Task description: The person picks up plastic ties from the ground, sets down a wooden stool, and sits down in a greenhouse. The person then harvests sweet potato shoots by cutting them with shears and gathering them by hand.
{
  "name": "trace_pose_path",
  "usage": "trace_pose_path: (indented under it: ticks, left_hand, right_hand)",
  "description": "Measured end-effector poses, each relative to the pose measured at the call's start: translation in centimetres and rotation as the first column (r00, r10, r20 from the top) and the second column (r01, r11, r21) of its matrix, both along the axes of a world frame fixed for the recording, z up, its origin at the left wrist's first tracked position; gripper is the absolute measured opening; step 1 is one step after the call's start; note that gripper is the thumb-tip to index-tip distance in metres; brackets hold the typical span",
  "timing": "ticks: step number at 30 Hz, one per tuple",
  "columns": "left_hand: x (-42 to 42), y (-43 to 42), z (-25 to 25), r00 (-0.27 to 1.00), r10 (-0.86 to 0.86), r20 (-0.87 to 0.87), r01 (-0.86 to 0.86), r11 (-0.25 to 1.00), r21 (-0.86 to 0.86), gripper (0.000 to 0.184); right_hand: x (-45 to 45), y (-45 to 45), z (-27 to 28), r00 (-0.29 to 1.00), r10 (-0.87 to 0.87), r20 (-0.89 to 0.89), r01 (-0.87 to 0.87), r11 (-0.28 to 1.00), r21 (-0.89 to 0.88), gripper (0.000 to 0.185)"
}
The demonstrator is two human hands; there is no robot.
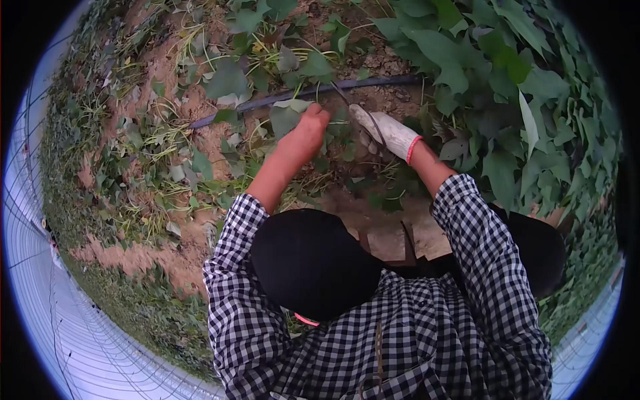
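Observation:
My left hand (308, 133) is bare, its fingers pinched together beside a broad green leaf (285, 119); what lies between the fingertips is too small to tell. My right hand (383, 131) wears a white glove with a red cuff and is closed around a thin dark strand (339, 91), which slants up and left from the glove; whether it is a stem or a tool is unclear. Both hands are low over the plants, a short gap apart. Just beyond them a dark hose (273, 99) crosses the soil.
Large upright leaves (500, 100) crowd the right side. Cut-looking stems and small leaves (170, 143) lie over brown soil (160, 70) on the left. Black-covered knees (313, 260) and checkered sleeves fill the lower view. Pale curved sheeting (100, 340) shows at lower left.

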State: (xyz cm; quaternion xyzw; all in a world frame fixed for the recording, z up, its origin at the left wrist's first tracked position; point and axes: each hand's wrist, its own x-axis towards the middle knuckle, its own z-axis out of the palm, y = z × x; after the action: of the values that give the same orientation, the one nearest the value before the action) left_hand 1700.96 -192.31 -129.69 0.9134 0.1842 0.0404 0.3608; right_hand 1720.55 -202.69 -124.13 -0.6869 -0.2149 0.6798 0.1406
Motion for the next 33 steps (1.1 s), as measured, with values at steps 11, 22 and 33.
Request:
trace_pose_path:
  ticks: [11,22,33]
  left_hand:
    - [1.7,10.2,-3.2,0.931,0.289,-0.223,-0.113,0.808,0.578,0.017]
    - [-7.5,2.2,-1.8,0.804,0.439,-0.401,-0.373,0.898,0.235,0.037]
    - [3.0,12.1,-2.2,0.868,0.269,-0.418,-0.03,0.867,0.497,0.02]
  right_hand:
    - [2.0,2.3,-2.5,0.813,-0.566,-0.137,0.564,0.824,-0.056,0.093]
    - [1.0,1.2,-2.2,0.894,-0.384,-0.23,0.381,0.923,-0.06,0.087]
    - [-0.2,4.2,0.3,0.989,0.131,0.063,-0.13,0.991,-0.025,0.078]
